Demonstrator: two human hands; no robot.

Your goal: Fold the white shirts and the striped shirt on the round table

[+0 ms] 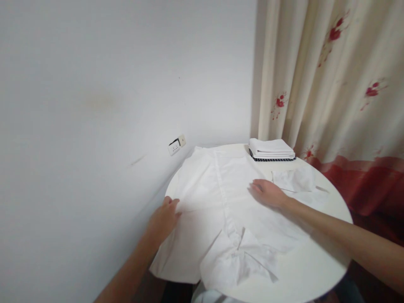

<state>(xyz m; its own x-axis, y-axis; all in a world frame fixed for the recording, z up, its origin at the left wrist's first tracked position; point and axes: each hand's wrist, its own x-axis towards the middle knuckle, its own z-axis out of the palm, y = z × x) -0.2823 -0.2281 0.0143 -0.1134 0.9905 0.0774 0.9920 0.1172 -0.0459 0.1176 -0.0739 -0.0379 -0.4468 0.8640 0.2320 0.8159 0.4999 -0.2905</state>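
A pale, lightly marked wall (126,63) fills much of the view, beside a cream curtain (293,63) bearing red flower sprays above a red border. In the corner stands a round white table (315,269). A white shirt (205,227) lies across it, front up, its collar (221,256) toward the person, its placket (221,179) running to the far side and its near-left part reaching over the rim.

At the back of the table sits a folded stack (273,149), white layers over a dark, dotted one. Nearer, a sleeve end (293,180) lies folded on the tabletop.

The person's left hand (164,219) bends over the shirt's left edge, thumb and forefinger tips slightly apart; whether the cloth is pinched cannot be told. The right hand (268,192) is loosely curled above the shirt's right half, and whether it touches or grips fabric is unclear. The step appears to be spreading and straightening the garment; the next move calls for a sure hold on the left edge and a light, flat touch on the right, keeping the placket straight.

Low on the wall is a socket (174,147). Smallest of all, a button (235,243) shows at the collar.
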